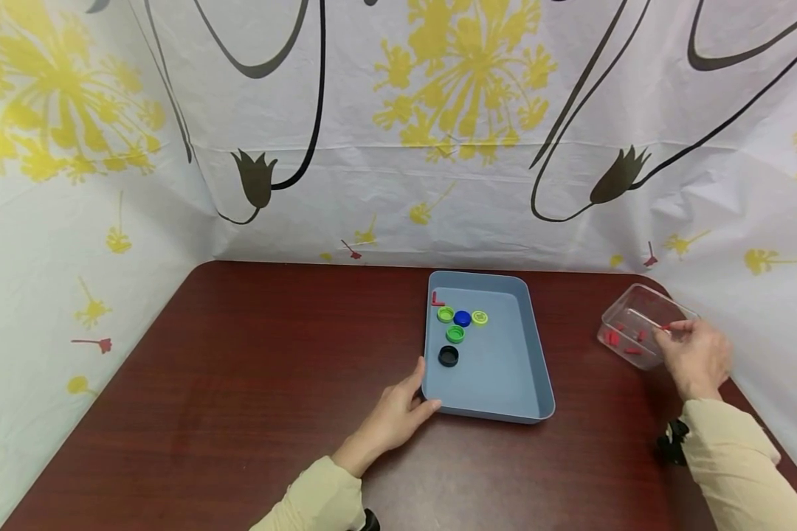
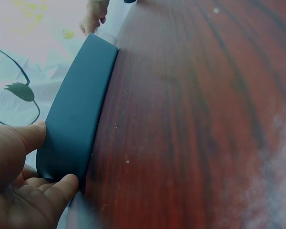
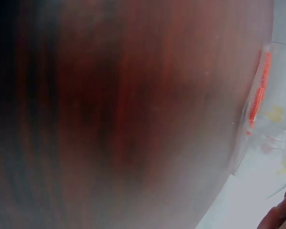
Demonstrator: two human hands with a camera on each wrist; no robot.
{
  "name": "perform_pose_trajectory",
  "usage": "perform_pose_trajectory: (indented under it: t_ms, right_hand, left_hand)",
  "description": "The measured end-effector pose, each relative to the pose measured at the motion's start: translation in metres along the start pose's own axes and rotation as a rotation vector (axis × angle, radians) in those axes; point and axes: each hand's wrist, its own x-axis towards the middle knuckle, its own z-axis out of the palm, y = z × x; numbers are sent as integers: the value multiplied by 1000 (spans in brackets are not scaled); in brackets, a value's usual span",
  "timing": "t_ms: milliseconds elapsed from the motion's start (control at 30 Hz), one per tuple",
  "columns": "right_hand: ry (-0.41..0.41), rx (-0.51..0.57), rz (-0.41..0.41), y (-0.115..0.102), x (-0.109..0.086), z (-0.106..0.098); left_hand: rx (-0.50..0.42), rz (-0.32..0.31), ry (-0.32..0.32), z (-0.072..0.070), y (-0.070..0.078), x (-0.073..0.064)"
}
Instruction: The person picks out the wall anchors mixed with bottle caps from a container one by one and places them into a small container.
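Note:
At the near left corner of a blue-grey tray (image 1: 505, 376), my left hand (image 1: 395, 417) grips the wall between thumb and fingers. Inside the tray lie a black cap (image 1: 448, 356), a green cap (image 1: 455, 334), a blue cap (image 1: 462, 318) and two yellow-green caps (image 1: 480, 318). Small red pieces (image 1: 436, 299) form an L in its far left corner. Over on the right, my right hand (image 1: 700, 358) pinches a small red stick (image 1: 667, 327) above a clear plastic box (image 1: 637, 313). Several red pieces (image 1: 612, 338) show in that box.
A dark red-brown wooden table (image 1: 239, 383) carries the tray and box. White patterned cloth (image 1: 372, 184) hangs behind the table and along both sides. The clear box stands near the table's right edge.

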Motion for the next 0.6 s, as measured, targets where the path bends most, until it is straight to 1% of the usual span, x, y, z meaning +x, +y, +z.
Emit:
perform_pose_trajectory:
  t_ms: [133, 367, 600]
  right_hand:
    - [-22, -2, 6, 2, -1, 1]
    - [-60, -11, 35, 0, -1, 0]
    - [-83, -16, 33, -1, -2, 0]
  left_hand:
    - [0, -4, -2, 0, 0, 0]
    - [2, -5, -1, 0, 0, 0]
    - [-2, -4, 1, 0, 1, -1]
